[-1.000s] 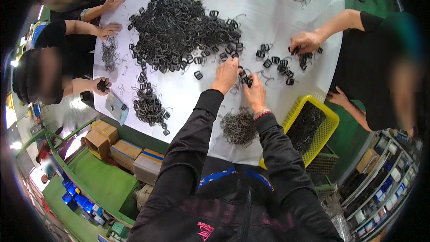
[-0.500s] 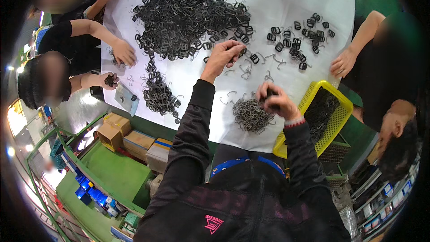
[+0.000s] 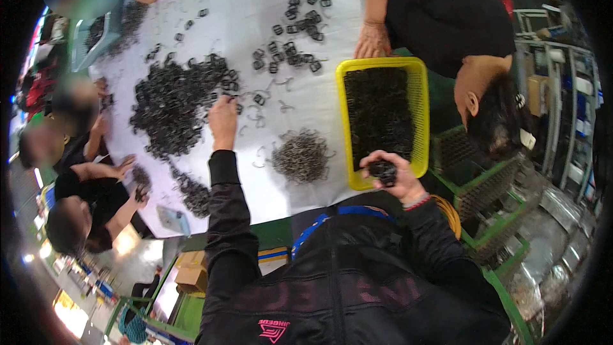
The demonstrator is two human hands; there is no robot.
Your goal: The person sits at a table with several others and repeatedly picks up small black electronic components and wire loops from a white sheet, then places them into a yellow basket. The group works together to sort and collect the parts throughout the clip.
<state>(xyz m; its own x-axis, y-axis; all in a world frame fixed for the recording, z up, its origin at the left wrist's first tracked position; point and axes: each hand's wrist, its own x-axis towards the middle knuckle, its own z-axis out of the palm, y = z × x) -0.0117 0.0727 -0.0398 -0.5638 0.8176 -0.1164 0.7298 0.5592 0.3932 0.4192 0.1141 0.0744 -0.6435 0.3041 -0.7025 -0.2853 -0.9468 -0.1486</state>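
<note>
My left hand (image 3: 223, 122) reaches over the white-covered table, fingers pinched on a black buckle at the right edge of a big heap of black buckles (image 3: 169, 105). My right hand (image 3: 403, 182) is turned palm up over the near end of a yellow basket (image 3: 418, 121). Its fingers curl round a clump of black buckles (image 3: 383, 171). Many dark pieces (image 3: 380, 105) fill the basket. Between my hands lies a round pile of thin metal wire hooks (image 3: 300, 156). Single wire hooks and a loose buckle (image 3: 258, 99) are scattered beyond it.
More black buckles (image 3: 294, 54) lie in a loose group farther back. A co-worker's hand (image 3: 373, 41) rests beside the basket's far end. Other people work along the left side, near a light tray (image 3: 174, 220). Green metal racks (image 3: 485, 204) stand at the right.
My view has swung to the right. My right hand has moved from above the wire-hook pile to the basket, still holding the clump. The left stays by the buckle heap.
</note>
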